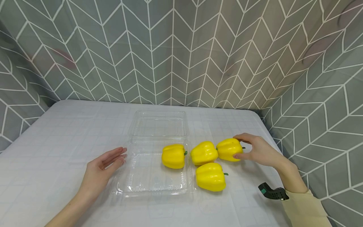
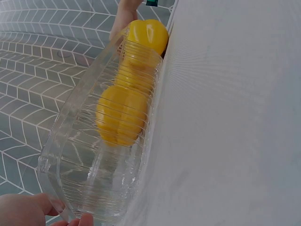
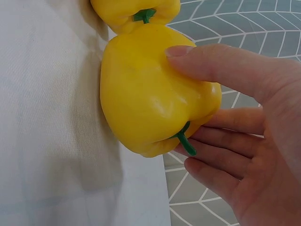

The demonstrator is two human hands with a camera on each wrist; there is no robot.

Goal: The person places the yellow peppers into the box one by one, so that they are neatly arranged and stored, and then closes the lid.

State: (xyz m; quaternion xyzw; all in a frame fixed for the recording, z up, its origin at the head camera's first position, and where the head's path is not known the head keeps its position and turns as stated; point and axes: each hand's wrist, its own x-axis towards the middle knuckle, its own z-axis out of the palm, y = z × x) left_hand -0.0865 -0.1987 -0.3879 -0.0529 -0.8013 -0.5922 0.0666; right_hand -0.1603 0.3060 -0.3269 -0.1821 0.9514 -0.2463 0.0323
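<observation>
Around the far-right yellow bell pepper (image 1: pixel 229 149), my right hand (image 1: pixel 259 150) has its thumb on one side and fingers on the other. The right wrist view shows the thumb on that pepper's (image 3: pixel 155 94) glossy skin, beside its green stem. My left hand (image 1: pixel 103 168) is at the left edge of a clear plastic clamshell container (image 1: pixel 154 192), fingers nearly straight and thumb apart. In the left wrist view its thumb (image 2: pixel 47 205) overlaps the container's corner. One yellow bell pepper (image 1: pixel 173 156) lies inside the container's base, at the right side.
Two more yellow bell peppers lie right of the container: one behind (image 1: pixel 204 153), one nearer the front (image 1: pixel 211 177). The container's lid (image 1: pixel 159 126) lies folded back, away from me. A white cloth covers the table (image 1: pixel 71 126); patterned grey curtains (image 1: pixel 170 53) stand behind and beside it.
</observation>
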